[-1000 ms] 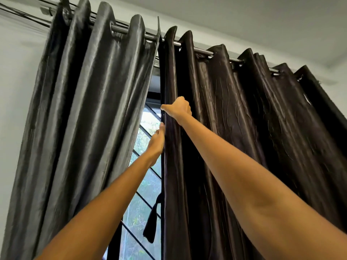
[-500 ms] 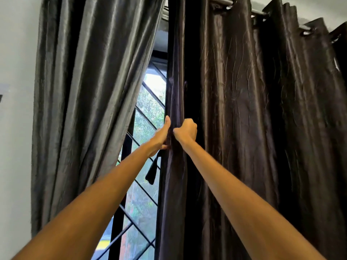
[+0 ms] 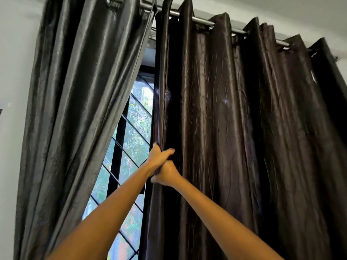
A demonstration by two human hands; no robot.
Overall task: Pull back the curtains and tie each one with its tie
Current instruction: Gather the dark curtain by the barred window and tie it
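Note:
Two shiny dark curtains hang from a metal rod [image 3: 202, 21]. The left curtain [image 3: 78, 109] is grey and drawn aside to the left. The right curtain [image 3: 244, 137] is dark brown and covers the window's right part. My left hand [image 3: 158, 158] grips the inner edge of the right curtain, thumb over the fold. Just below it, touching it, my right hand [image 3: 166, 173] holds the same edge with curled fingers. A bit of dark strap shows below my left forearm; I cannot tell if it is the tie.
Between the curtains a window [image 3: 131, 147] with black diagonal bars shows trees outside. A white wall [image 3: 13, 72] lies to the left, and the ceiling meets the wall above the rod.
My two hands have come together on the right curtain's edge, the right one now under the left. The view has tilted up, showing the rod again.

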